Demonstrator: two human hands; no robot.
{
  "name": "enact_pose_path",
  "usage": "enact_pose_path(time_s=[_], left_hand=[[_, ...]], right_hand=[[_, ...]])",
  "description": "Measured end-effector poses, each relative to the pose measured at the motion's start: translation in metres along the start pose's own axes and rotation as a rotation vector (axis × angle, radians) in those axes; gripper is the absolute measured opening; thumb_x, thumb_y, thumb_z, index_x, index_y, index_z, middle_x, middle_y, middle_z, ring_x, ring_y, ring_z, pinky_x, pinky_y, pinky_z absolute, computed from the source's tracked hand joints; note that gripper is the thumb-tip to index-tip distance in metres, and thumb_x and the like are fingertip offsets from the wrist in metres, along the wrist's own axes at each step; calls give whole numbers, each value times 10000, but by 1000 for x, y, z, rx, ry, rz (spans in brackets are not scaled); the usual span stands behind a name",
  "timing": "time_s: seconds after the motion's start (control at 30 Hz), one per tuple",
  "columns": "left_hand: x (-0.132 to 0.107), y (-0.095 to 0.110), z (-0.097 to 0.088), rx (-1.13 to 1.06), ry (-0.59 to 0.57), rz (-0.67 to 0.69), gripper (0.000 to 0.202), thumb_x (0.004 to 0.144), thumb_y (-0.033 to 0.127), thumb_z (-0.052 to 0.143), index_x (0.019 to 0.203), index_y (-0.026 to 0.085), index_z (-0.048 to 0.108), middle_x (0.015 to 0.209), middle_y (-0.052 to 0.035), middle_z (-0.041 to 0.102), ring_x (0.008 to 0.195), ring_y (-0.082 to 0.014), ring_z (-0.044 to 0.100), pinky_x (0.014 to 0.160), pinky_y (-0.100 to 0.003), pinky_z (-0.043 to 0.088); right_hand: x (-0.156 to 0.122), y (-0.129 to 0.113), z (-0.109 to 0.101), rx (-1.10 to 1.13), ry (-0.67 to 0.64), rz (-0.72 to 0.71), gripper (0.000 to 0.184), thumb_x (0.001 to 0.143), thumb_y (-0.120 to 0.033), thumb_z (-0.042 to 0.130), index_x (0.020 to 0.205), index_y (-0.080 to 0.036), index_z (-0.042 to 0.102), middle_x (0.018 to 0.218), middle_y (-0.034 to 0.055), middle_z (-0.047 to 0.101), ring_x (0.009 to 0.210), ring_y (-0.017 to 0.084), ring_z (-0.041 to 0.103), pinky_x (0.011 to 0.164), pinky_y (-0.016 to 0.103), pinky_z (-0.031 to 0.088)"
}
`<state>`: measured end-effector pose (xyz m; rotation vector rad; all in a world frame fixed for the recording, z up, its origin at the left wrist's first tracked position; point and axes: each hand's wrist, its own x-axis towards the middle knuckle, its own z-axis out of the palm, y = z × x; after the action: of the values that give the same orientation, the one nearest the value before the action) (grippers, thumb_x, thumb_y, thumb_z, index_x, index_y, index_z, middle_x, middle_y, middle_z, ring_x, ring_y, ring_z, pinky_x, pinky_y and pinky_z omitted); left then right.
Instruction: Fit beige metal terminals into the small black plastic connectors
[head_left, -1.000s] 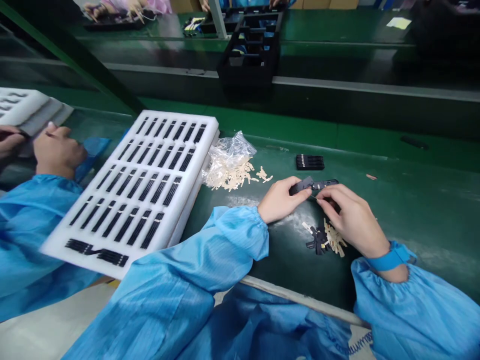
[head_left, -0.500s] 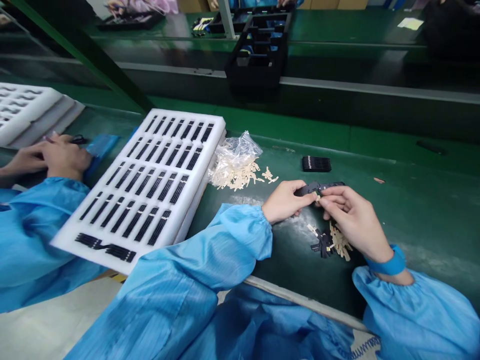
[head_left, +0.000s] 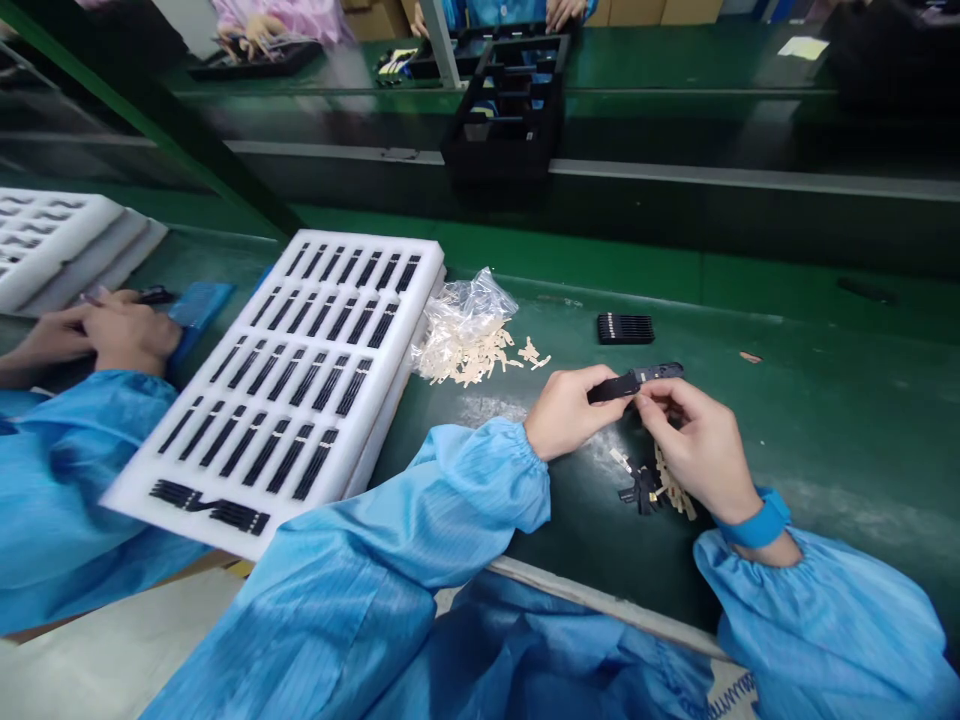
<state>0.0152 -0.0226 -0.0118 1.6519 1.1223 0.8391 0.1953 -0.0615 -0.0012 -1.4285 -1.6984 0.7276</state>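
Note:
My left hand (head_left: pixel 568 410) pinches one end of a slim black strip part (head_left: pixel 637 380) held just above the green bench. My right hand (head_left: pixel 694 445) has its fingertips pressed together against the middle of that same part; whether a small piece sits between them is hidden. Under my right hand lies a small heap of tan tabs and black scraps (head_left: pixel 658 485). To the left stands a white foam tray (head_left: pixel 292 370) with rows of slots holding black strips.
An open clear bag with spilled tan tabs (head_left: pixel 469 335) lies beside the tray. A small black ribbed block (head_left: pixel 625 328) sits farther back. A co-worker's hands (head_left: pixel 112 330) work at the left near more foam trays (head_left: pixel 52 235). A black bin (head_left: pixel 510 100) stands on the far belt.
Both hands stayed together on the black part, with the right fingers sliding slightly along it. The co-worker's hands on the left shifted lower and closer together.

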Motion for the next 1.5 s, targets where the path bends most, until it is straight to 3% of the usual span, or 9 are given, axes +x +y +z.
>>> enact_pose_path(time_s=[0.5, 0.73, 0.8, 0.93, 1.07, 1.23, 1.3, 1.4, 1.5], left_hand=[[3, 2, -3, -66, 22, -33, 172, 837, 338, 666, 814, 168, 647, 657, 39, 549, 628, -98, 470, 611, -222, 369], [17, 4, -43, 306, 463, -83, 162, 868, 306, 638, 759, 185, 640, 636, 18, 535, 616, -123, 473, 600, -254, 318], [15, 6, -42, 251, 359, -35, 152, 879, 316, 643, 814, 184, 682, 687, 7, 607, 651, -129, 533, 625, -250, 363], [4, 7, -17, 70, 24, 53, 175, 881, 312, 655, 974, 190, 739, 880, -6, 732, 785, -139, 642, 738, -241, 455], [-2, 4, -2, 66, 4, 48, 137, 855, 278, 652, 912, 179, 729, 804, 16, 699, 734, -119, 611, 696, -230, 433], [0, 4, -4, 89, -6, 28, 100, 819, 260, 643, 819, 172, 690, 685, 37, 605, 647, -101, 521, 627, -222, 393], [4, 5, -12, 202, 61, 39, 89, 816, 238, 634, 835, 180, 698, 669, 35, 603, 631, -105, 524, 623, -230, 385], [12, 3, -36, 453, 291, 40, 133, 836, 203, 608, 911, 197, 718, 715, 7, 649, 666, -136, 579, 645, -253, 392], [19, -3, -61, 735, 433, -30, 124, 880, 274, 621, 819, 196, 696, 731, -37, 668, 705, -192, 620, 647, -288, 401]], right_hand=[[0, -6, -4, -107, 6, -117, 99, 961, -252, 590, 892, -223, 653, 843, 32, 688, 709, 182, 616, 647, 299, 486], [3, -2, -5, 15, 55, 20, 114, 919, -272, 601, 840, -211, 656, 772, 24, 676, 662, 172, 611, 610, 285, 488], [3, -2, -4, -3, 54, 17, 109, 920, -276, 606, 854, -209, 663, 784, 26, 681, 664, 170, 609, 610, 281, 485], [2, -4, -2, -83, 69, -57, 90, 929, -244, 602, 875, -207, 665, 781, 19, 672, 643, 158, 588, 600, 272, 470], [0, -4, -1, -109, 64, -144, 81, 935, -209, 609, 873, -206, 661, 783, 6, 660, 624, 141, 570, 591, 262, 453], [0, -5, -2, -109, 40, -164, 74, 938, -195, 613, 876, -204, 651, 781, 0, 652, 629, 134, 562, 599, 258, 445], [1, -6, -4, -100, 36, -154, 78, 924, -189, 613, 856, -206, 647, 762, -4, 648, 618, 135, 555, 586, 257, 440], [2, -5, -6, -68, 68, -94, 72, 907, -191, 614, 846, -208, 648, 768, -1, 663, 631, 139, 573, 578, 251, 440], [2, -3, -7, -48, 77, -51, 68, 906, -204, 619, 849, -207, 657, 780, 2, 670, 648, 141, 583, 583, 248, 443]])
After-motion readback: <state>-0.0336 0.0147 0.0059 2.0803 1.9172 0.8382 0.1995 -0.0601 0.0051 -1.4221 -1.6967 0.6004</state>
